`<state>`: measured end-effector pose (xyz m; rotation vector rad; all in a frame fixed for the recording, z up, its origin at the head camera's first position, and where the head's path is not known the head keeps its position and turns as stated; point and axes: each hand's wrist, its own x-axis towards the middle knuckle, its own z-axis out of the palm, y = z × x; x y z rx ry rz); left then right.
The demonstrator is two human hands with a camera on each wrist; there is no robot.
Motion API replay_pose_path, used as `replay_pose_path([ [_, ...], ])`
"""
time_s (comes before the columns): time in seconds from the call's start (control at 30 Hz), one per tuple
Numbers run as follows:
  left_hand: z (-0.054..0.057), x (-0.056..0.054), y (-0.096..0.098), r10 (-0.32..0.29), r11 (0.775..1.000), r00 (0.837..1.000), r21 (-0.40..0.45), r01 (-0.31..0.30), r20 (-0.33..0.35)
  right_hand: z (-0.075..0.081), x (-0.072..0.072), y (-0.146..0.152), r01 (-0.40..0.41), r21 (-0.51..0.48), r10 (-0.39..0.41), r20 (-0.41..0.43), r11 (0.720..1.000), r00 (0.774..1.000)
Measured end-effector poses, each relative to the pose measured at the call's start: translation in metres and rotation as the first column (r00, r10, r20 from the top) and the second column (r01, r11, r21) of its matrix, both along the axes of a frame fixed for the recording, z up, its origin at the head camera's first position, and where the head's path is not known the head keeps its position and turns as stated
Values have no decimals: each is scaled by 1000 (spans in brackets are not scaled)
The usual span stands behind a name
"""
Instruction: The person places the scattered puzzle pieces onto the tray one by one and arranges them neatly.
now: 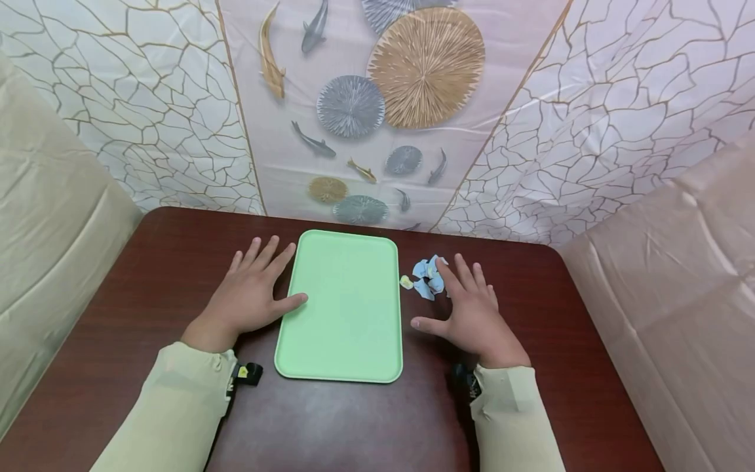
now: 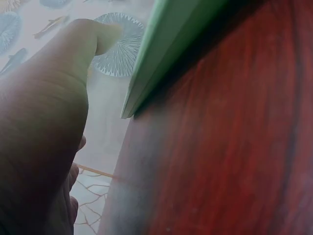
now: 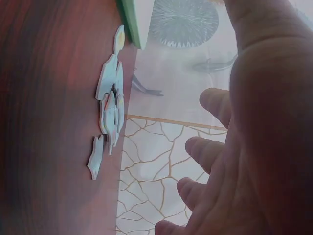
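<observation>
A light green rectangular tray lies flat on the dark red-brown table. My left hand is at its left side, fingers straight and spread, the thumb overlapping the tray's left rim in the head view. To the right of the tray lies a small cluster of flat light-blue pieces, with a yellowish piece nearest the tray. My right hand is spread just beside the cluster, its fingers partly covering it in the head view. In the right wrist view the flat pieces lie apart from the fingers. Neither hand holds anything.
The wooden table ends at a back edge before a patterned cloth with fish and round leaf shapes. Beige cloth walls stand at both sides. A black wrist strap shows at the left sleeve.
</observation>
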<state>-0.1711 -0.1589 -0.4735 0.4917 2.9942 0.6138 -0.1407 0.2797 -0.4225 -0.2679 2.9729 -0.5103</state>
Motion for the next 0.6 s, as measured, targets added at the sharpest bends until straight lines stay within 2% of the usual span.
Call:
replay_pose_path([
  [0.33,-2,-1,2,-19,1000,1000,-10,19,-6,-2,-1,1,5,-1,-5,18,1000,1000],
  [0.6,-7,-2,2,-17,1000,1000,1,17,13,-10,-4,4,10,-21,-10,23,1000,1000],
])
